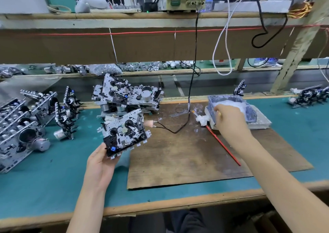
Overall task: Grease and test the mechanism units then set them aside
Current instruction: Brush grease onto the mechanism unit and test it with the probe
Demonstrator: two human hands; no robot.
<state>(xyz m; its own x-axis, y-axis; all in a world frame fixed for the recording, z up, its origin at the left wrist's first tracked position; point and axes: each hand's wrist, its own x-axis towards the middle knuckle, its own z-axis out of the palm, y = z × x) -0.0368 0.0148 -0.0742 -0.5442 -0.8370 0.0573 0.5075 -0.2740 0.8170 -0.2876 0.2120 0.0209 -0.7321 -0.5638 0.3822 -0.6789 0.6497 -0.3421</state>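
Metal unit (124,133) clamped in left hand (101,161); right hand (229,120) over greasy tub (252,114), grip unclear.

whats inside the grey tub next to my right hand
White grease heaped in the grey tub. The right hand covers its near left corner, so what it touches there is hidden.

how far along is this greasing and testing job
In hand: the left hand holds a mechanism unit while the right hand reaches into the grease tub, so greasing is just starting. To do: testing with the test leads beside it, then setting aside. Done: unclear; piles of units sit behind and at left, unmarked.
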